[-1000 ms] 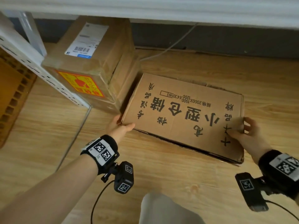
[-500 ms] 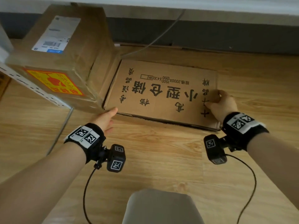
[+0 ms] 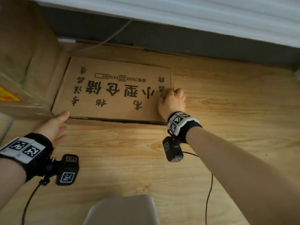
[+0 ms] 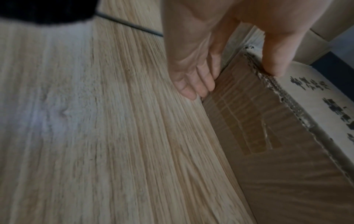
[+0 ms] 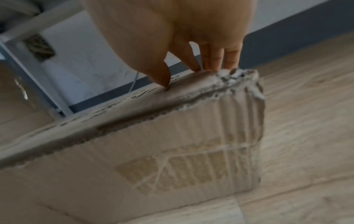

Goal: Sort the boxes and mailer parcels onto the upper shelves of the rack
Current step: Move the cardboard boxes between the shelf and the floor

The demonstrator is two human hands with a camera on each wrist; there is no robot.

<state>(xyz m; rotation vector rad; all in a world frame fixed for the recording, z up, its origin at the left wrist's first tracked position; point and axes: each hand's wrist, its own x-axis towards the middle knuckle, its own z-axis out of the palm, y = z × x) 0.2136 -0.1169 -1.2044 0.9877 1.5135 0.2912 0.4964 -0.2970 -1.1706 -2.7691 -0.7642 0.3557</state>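
A flat cardboard box point(image 3: 113, 88) with black print lies on the wooden floor point(image 3: 129, 159) by the wall. My left hand point(image 3: 64, 125) is at its near left corner. In the left wrist view the thumb point(image 4: 275, 65) rests on the top edge and the straight fingers point(image 4: 193, 84) lie against the box's side point(image 4: 268, 151) down at the floor. My right hand point(image 3: 172, 98) grips the box's right edge. In the right wrist view its thumb point(image 5: 161, 75) presses the top while the fingers point(image 5: 214, 60) curl over the far edge of the box point(image 5: 172, 151).
A taller cardboard box point(image 3: 24, 65) with a red and yellow label stands against the flat box's left side. A dark skirting board point(image 3: 178, 39) and a thin cable point(image 3: 110, 38) run behind. A grey rack upright point(image 5: 38, 72) shows in the right wrist view. My grey-clad knee point(image 3: 123, 210) is below.
My right hand slid from the box's near right corner further along its right edge. My head moved closer and to the right. The left hand stays at the near left corner.
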